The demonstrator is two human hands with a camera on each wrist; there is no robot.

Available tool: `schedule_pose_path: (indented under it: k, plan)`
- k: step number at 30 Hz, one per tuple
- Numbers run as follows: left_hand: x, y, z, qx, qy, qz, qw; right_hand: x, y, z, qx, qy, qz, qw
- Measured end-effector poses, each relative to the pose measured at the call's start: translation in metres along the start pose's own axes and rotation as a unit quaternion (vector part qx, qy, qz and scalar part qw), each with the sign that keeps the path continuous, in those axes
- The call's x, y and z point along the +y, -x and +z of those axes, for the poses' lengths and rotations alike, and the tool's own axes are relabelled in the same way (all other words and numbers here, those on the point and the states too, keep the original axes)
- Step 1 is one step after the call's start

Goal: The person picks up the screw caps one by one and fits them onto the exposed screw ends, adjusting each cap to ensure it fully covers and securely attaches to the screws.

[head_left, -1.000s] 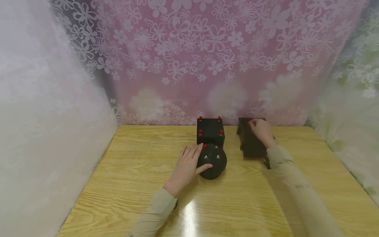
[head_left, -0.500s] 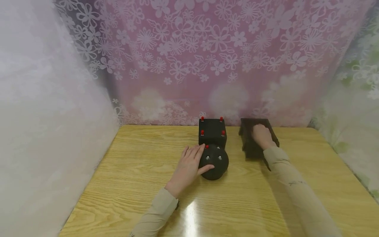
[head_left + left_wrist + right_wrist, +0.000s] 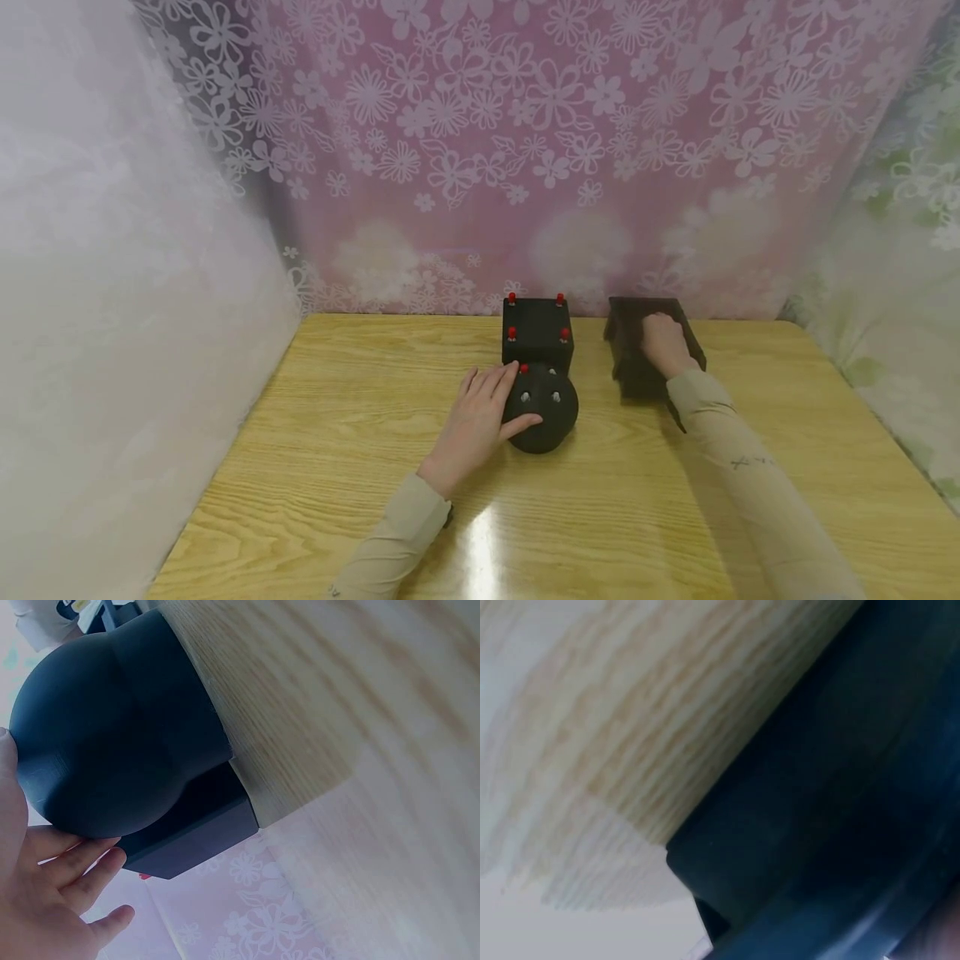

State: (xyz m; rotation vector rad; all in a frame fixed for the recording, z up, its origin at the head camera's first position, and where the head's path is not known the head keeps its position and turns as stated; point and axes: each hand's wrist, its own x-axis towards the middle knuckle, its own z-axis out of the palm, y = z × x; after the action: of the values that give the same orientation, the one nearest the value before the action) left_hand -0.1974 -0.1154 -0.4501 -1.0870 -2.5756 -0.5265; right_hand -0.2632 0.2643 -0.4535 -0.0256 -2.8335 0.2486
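A black dome-topped piece (image 3: 546,427) stands on the table, with metal pegs on its top and a red cap (image 3: 524,368) on one of them. My left hand (image 3: 467,429) rests against its left side, thumb across the front and fingers along the far side. The left wrist view shows the fingertips touching the dome's smooth side (image 3: 97,735). My right hand (image 3: 663,343) reaches down into a black open bin (image 3: 637,383) at the right. Its fingertips are hidden inside, so I cannot tell what they hold. The bin's dark wall (image 3: 817,772) fills much of the right wrist view.
Right behind the dome sits a black box (image 3: 536,321) with red-capped pegs at its corners. The wooden table (image 3: 315,442) ends at a pink flowered curtain (image 3: 480,167). Pale cloth (image 3: 112,250) hangs on the left side, flowered cloth (image 3: 900,275) on the right.
My right hand has gone from over the bin's far part down into it, fingers now out of sight. The left hand stays on the dome.
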Motion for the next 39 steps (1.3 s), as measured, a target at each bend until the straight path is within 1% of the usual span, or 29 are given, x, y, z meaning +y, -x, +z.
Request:
schedule_pose_path:
  k: [6,13,17,21,24,27,33,35,39]
  plan:
    - [0.000,0.000,-0.001,0.004,-0.001,0.004,1.0000,-0.002,0.002,-0.003,0.011,-0.007,-0.003,0.9999]
    - [0.000,0.000,-0.002,-0.001,0.002,0.003,1.0000,-0.002,0.004,-0.005,0.016,-0.020,0.014,0.9996]
    - [0.001,0.000,-0.002,0.000,0.002,0.006,1.0000,-0.002,0.004,-0.007,-0.003,-0.030,0.027,0.9992]
    - [0.001,0.000,-0.002,-0.002,0.003,0.003,1.0000,-0.001,0.003,-0.010,-0.038,-0.050,0.040,0.9972]
    - [0.001,0.000,-0.002,-0.003,0.004,0.001,1.0000,-0.002,0.003,-0.015,-0.061,-0.078,0.044,0.9941]
    - [0.000,0.000,-0.001,-0.004,0.003,0.000,1.0000,-0.005,0.006,-0.022,-0.069,-0.109,0.048,0.9904]
    - [0.001,0.001,-0.001,0.006,0.003,0.007,0.9999,-0.008,0.014,-0.033,-0.083,-0.186,0.073,0.9763]
    - [0.001,0.001,-0.002,0.008,0.004,0.008,0.9999,-0.008,0.016,-0.035,-0.080,-0.204,0.078,0.9726]
    - [0.001,0.001,-0.002,0.013,0.008,0.009,0.9999,-0.010,0.022,-0.039,-0.070,-0.223,0.077,0.9692]
